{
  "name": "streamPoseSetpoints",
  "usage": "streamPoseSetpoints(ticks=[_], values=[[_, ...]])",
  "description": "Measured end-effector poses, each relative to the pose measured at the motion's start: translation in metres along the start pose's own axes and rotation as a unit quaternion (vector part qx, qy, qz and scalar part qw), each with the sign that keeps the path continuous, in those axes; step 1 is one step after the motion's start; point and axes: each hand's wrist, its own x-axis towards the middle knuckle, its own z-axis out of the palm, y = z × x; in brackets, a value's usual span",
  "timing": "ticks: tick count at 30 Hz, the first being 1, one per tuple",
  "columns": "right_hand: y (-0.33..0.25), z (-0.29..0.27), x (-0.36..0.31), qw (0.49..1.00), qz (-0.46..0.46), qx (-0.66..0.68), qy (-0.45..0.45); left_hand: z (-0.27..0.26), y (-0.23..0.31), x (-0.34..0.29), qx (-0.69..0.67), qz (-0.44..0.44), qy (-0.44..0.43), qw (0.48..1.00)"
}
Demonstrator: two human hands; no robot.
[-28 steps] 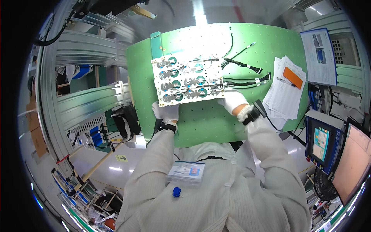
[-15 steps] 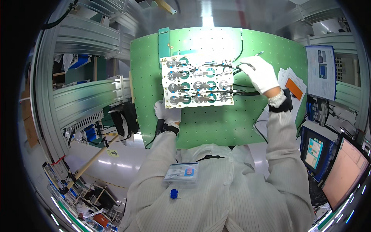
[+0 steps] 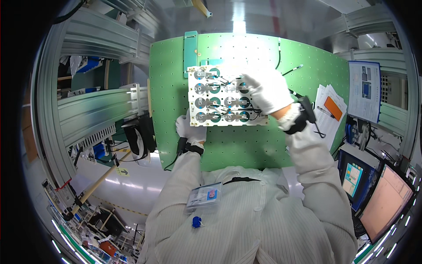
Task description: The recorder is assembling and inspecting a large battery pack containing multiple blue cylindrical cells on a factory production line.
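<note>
A white rectangular plate [image 3: 263, 119] carries rows of round grey and teal parts with black cables [image 3: 254, 111] between them. My left hand [image 3: 192, 128], in a white glove, holds the plate at its near left corner; the plate hides most of its fingers. Over the plate's right part is my gloved right hand [image 3: 267, 91]. Its fingers are curled together, fingertips down close to the cables in the upper middle. What lies between them is hidden by the glove and glare.
The plate rests over a green perforated board [image 3: 228, 149]. A teal block [image 3: 190, 53] stands behind its left corner. To the right lie papers [image 3: 324, 94], an orange card [image 3: 333, 108] and a cable tip [image 3: 300, 66]. Screens [image 3: 353, 176] stand at lower right, metal rails [image 3: 99, 105] at left.
My right hand has moved left from beside the plate's right edge to above it. Black cables that stuck out at that edge now show less there. My left hand stays at the corner.
</note>
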Motion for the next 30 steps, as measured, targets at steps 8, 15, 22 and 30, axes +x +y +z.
streamPoseSetpoints(ticks=[8, 15, 22, 30], values=[[-0.001, 0.026, -0.006, 0.994, 0.092, 0.025, -0.046, -0.024, 0.03, 0.003, 0.031, -0.018, -0.059, 0.998], [-0.006, 0.026, -0.003, 0.986, 0.155, 0.06, -0.006, -0.028, 0.029, 0.006, 0.046, -0.049, -0.105, 0.992], [-0.015, 0.032, 0.004, 0.991, 0.076, 0.097, -0.057, 0.036, -0.062, -0.013, -0.017, 0.005, -0.051, 0.999], [0.004, 0.03, 0.0, 0.987, 0.139, 0.076, 0.002, -0.015, 0.018, 0.004, 0.046, 0.008, -0.095, 0.994]])
